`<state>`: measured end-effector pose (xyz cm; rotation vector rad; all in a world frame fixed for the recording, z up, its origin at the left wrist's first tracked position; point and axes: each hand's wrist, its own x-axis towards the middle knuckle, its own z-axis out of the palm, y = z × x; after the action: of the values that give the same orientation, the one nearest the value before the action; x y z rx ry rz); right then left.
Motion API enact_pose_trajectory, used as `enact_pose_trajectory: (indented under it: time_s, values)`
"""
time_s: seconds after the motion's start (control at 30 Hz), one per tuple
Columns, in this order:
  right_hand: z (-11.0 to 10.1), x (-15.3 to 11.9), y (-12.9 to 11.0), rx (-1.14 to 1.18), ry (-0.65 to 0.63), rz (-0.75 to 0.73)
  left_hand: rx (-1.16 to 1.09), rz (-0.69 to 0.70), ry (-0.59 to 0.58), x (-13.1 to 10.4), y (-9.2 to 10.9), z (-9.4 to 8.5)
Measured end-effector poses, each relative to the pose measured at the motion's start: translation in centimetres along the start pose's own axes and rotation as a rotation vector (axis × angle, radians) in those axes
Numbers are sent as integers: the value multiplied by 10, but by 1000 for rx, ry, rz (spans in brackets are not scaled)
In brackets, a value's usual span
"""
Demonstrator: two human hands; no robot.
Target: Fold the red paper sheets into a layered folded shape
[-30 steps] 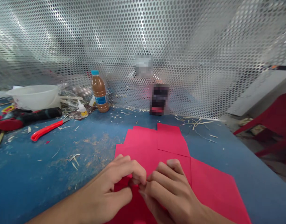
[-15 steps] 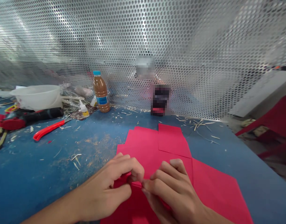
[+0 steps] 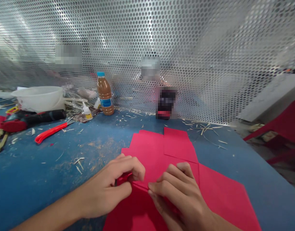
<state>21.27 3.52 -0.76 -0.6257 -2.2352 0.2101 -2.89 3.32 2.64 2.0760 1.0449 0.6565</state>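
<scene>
Several sheets of red paper [image 3: 151,144] lie overlapping on the blue table in front of me, with one squarish piece at the back and another reaching out to the right. Across the nearest red sheet [image 3: 137,205] runs a raised edge or fold. My left hand [image 3: 116,183] is closed on the left part of that edge, thumb below and curled fingers above. My right hand [image 3: 178,192] pinches the same edge farther right between thumb and forefinger. A short stretch of the edge shows between the two hands. My palms hide the rest.
On the left lie a red-handled knife [image 3: 51,132], a black-and-red tool [image 3: 34,120] and a white basin [image 3: 40,98]. A small glue bottle [image 3: 87,111] and a brown drink bottle [image 3: 105,94] stand near the perforated metal wall [image 3: 197,48]. Wood slivers [image 3: 205,129] litter the blue table [image 3: 60,179].
My left hand has slid slightly left along the raised edge, widening the space between the hands. My right hand stays pinched in nearly the same place.
</scene>
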Motion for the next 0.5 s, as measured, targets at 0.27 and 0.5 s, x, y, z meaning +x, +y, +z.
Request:
enact_pose_trajectory:
  time_s: [0.27,0.5]
  values:
    - [-3,5,0,20,56,39,97,62,101,3,-6,-10]
    - [-5,12,1,72,160,102,139,116,312,6,-13,-30]
